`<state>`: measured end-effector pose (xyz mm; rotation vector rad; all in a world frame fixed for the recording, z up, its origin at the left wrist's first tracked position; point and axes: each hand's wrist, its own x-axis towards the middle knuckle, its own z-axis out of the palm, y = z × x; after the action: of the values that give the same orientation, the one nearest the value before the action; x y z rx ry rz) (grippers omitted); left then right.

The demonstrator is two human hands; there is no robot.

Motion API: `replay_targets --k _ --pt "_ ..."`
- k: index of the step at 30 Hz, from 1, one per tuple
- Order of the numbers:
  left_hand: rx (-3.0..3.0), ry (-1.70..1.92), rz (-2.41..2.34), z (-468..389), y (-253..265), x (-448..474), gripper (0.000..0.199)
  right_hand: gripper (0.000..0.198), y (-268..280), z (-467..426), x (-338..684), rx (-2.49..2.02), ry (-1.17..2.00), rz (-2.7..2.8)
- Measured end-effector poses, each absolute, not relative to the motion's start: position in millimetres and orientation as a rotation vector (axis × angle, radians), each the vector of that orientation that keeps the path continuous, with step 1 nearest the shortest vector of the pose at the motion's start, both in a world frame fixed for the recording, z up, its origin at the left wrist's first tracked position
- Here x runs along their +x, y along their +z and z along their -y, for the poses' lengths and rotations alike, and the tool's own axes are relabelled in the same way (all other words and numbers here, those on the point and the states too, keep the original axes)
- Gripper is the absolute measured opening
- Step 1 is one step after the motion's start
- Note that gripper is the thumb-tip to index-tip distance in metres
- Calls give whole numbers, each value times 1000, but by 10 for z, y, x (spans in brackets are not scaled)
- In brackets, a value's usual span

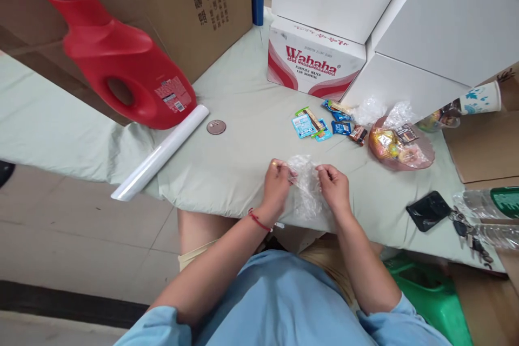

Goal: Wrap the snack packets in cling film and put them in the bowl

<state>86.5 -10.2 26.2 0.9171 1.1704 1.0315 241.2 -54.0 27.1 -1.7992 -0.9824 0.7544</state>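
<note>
Crumpled clear plastic film (306, 189) hangs between my two hands at the table's front edge. My left hand (279, 181), with a red string bracelet at the wrist, pinches its left side. On the other side, the fingers of my right hand (334, 186) are closed on the film too. Ahead and to the right lie several small wrapped snacks (341, 128) and flat snack packets (310, 123). Beside them, a pinkish clear bowl (421, 154) holds wrapped sweets and crumpled film.
A white roll (162, 152) juts past the front edge at left, by a red jug (133, 59) and a round metallic disc (216, 127). Boxes, including a Wahaha carton (314, 62), line the back. At right are a black phone (428, 211), keys (466, 230) and a paper cup (482, 98).
</note>
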Motion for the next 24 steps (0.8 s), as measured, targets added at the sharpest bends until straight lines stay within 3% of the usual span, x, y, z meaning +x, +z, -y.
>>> replay_targets --k 3,8,17,21,24 --pt "854 1046 -1254 -138 269 625 13 42 268 535 2652 -1727 847 808" --pt "1249 916 -1349 -519 201 281 17 49 267 537 3006 -1682 862 710" --pt "1589 737 -1307 -865 144 99 17 56 185 506 3453 -1876 848 820" --pt "1618 734 -1372 -902 89 123 16 47 372 534 3586 -2094 330 1124" --pt "1631 721 -1370 -899 66 142 16 35 605 605 3346 -2001 -31 1359"
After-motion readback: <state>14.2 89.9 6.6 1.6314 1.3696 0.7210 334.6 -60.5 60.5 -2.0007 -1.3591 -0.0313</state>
